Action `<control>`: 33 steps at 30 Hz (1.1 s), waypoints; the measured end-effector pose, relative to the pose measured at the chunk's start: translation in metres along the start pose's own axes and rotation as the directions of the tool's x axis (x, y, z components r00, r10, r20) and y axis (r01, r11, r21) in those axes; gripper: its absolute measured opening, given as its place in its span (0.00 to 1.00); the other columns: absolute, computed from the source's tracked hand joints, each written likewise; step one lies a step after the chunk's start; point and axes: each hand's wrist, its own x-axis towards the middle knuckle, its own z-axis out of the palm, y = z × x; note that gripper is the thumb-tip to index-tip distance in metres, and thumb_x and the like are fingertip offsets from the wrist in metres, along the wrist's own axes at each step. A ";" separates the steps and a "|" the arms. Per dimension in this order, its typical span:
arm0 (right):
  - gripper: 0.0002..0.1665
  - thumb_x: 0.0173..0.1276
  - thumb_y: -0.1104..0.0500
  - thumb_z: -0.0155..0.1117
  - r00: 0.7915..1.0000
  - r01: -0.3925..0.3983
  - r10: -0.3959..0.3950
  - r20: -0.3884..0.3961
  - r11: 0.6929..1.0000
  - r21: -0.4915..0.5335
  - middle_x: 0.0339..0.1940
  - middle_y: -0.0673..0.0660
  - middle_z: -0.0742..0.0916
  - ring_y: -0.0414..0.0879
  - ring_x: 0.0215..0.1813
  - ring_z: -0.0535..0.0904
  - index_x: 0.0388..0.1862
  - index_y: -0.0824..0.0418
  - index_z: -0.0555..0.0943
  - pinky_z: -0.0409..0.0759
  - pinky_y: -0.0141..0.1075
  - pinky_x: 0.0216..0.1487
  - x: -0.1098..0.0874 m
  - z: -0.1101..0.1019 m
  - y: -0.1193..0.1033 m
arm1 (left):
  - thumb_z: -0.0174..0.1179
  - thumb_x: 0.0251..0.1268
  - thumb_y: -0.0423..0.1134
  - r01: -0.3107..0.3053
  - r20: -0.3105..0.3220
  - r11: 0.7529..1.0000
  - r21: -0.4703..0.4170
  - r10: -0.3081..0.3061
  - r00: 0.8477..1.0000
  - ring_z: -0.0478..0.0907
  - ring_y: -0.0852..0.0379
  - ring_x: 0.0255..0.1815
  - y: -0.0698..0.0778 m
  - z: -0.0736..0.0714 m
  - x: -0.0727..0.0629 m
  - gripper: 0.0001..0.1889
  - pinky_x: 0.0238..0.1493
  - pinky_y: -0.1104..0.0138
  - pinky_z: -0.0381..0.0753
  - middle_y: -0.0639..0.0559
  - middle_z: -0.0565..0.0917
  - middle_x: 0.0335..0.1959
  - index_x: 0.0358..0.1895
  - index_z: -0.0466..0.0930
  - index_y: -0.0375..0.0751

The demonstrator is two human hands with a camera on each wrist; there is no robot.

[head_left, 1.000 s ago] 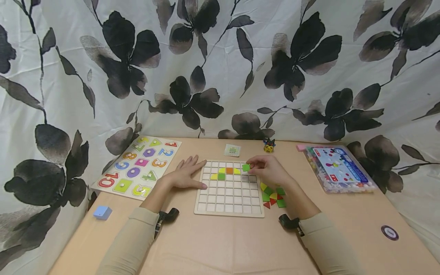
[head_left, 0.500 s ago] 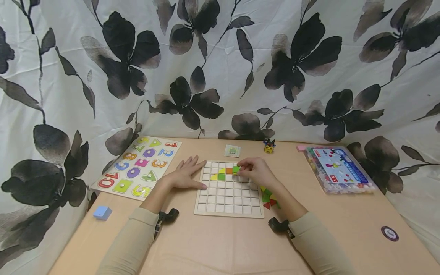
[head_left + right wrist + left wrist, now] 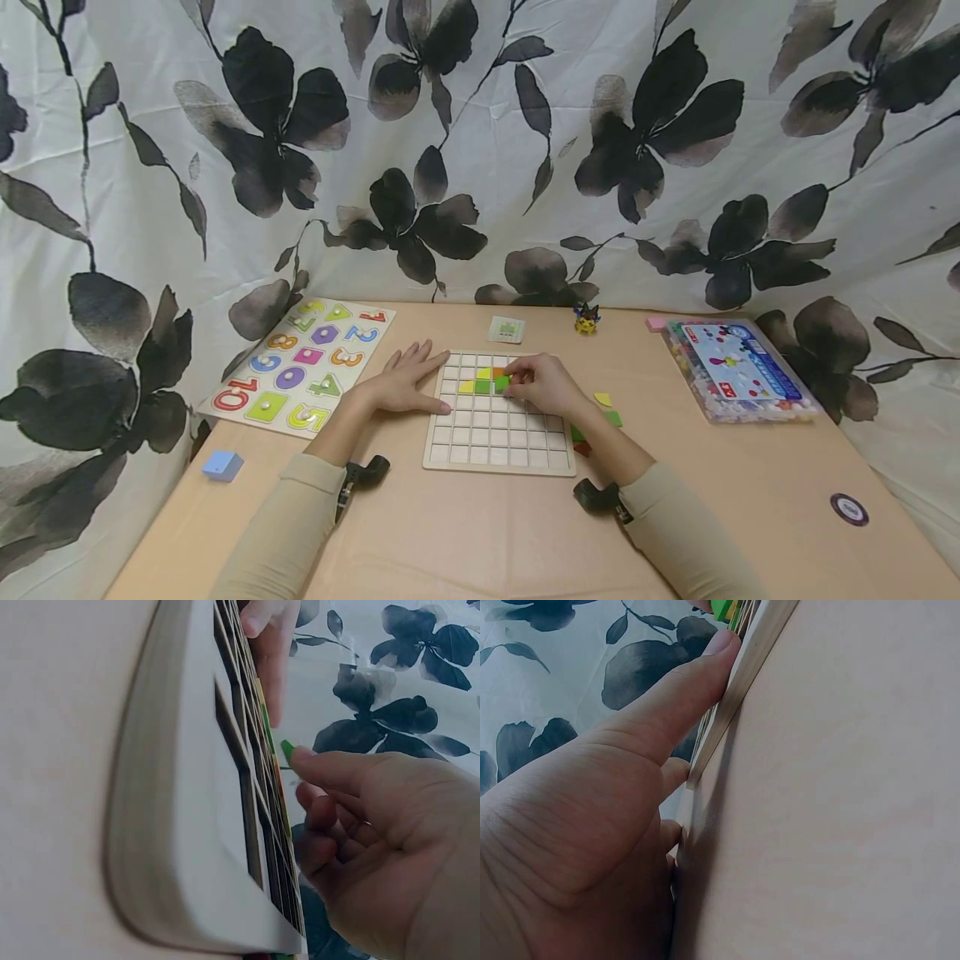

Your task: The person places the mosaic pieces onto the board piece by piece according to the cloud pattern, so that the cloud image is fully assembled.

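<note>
A white board with a square grid [image 3: 480, 437] lies on the table. My left hand [image 3: 401, 385] rests at its left side with fingers spread, the thumb against the edge in the left wrist view. My right hand [image 3: 547, 387] pinches a small green tile [image 3: 287, 748] between thumb and finger, held close over the grid. Beside that tile sit a green square tile [image 3: 482, 387], yellow tiles [image 3: 467, 387] and an orange tile [image 3: 498, 372] in the upper cells. My right hand covers several cells to the right. Loose green tiles [image 3: 615, 418] lie partly hidden under my right forearm.
A number-and-shape puzzle board [image 3: 307, 379] lies at the left, with a blue block [image 3: 222, 465] in front. Behind the grid are a small pattern card [image 3: 507, 329] and a little figurine [image 3: 587, 317]. A clear box of beads [image 3: 738, 367] and a round disc [image 3: 850, 509] are at the right.
My right hand has moved left over the grid with the green tile, then slightly down toward the second row of cells. My left hand has stayed at the board's edge.
</note>
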 end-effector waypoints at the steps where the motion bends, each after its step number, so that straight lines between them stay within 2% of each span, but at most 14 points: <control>1: 0.17 0.64 0.62 0.78 1.000 -0.001 0.001 0.001 1.000 -0.004 0.31 0.52 0.85 0.43 0.31 0.74 0.52 0.64 0.88 0.71 0.29 0.27 0.000 0.001 0.000 | 0.67 0.55 0.75 0.000 0.000 1.000 0.000 0.000 1.000 0.28 0.38 0.88 0.000 0.000 0.000 0.59 0.83 0.39 0.27 0.39 0.36 0.87 0.86 0.48 0.58; 15: 0.16 0.66 0.64 0.75 0.999 -0.005 0.007 0.038 0.999 -0.033 0.31 0.50 0.85 0.44 0.32 0.74 0.53 0.63 0.89 0.71 0.30 0.31 0.000 0.003 0.002 | 0.68 0.55 0.73 -0.007 0.001 1.000 -0.024 0.007 1.000 0.28 0.37 0.88 0.003 -0.001 -0.001 0.58 0.84 0.39 0.27 0.39 0.37 0.87 0.86 0.50 0.57; 22: 0.17 0.67 0.63 0.75 0.999 -0.001 0.003 0.039 0.999 -0.040 0.32 0.50 0.85 0.44 0.33 0.74 0.54 0.62 0.89 0.71 0.30 0.31 -0.001 0.005 0.003 | 0.68 0.55 0.73 -0.007 0.000 1.000 -0.029 0.007 1.000 0.29 0.36 0.87 0.001 -0.001 -0.001 0.58 0.83 0.38 0.27 0.38 0.37 0.87 0.86 0.50 0.56; 33: 0.18 0.68 0.63 0.74 1.000 0.017 -0.016 0.022 0.999 -0.043 0.34 0.50 0.86 0.45 0.35 0.76 0.57 0.62 0.88 0.73 0.31 0.32 -0.002 0.001 -0.001 | 0.68 0.54 0.75 -0.003 -0.002 1.000 -0.028 0.003 1.000 0.28 0.39 0.88 0.002 -0.001 -0.002 0.60 0.84 0.41 0.26 0.40 0.37 0.88 0.86 0.49 0.58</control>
